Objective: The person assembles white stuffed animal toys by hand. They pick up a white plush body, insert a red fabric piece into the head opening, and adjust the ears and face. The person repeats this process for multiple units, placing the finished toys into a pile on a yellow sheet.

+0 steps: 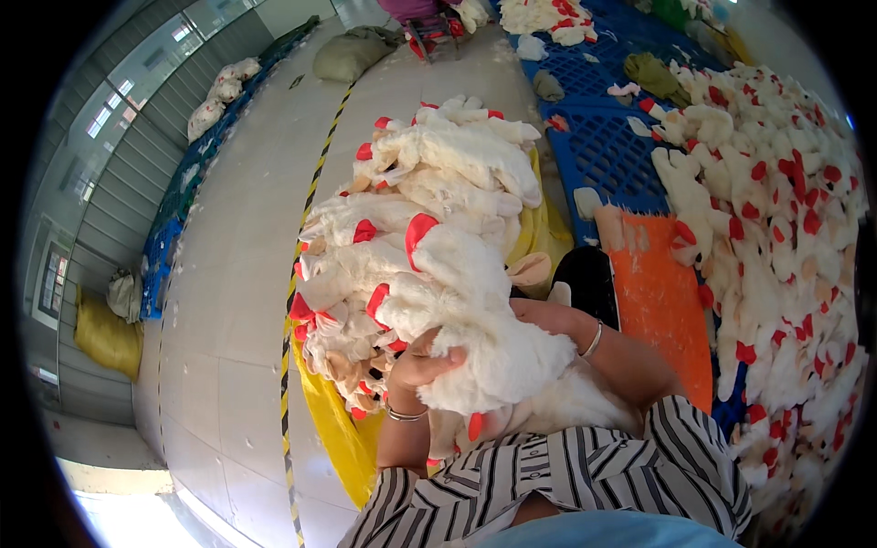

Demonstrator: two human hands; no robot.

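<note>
A limp white plush toy skin (498, 352) with red felt-like pieces lies across my lap and is held up in front of me. My left hand (427, 361) is closed on its near left side, with the thumb pressed into the fur. My right hand (541, 313) reaches round the far right side of the same skin; its fingers are hidden behind the fur. Just beyond is a heap of similar white plush skins (411, 183) with red tips, piled on yellow sheeting (333, 429). Another white skin (566, 402) rests on my lap under the held one.
To the right, a large pile of white plush skins (758, 210) spreads beside blue plastic pallets (603, 151). An orange woven sheet (653, 292) lies near my right arm. A black-and-yellow floor stripe (288, 393) runs along the left. Sacks (352, 57) and a seated person (425, 18) are farther off.
</note>
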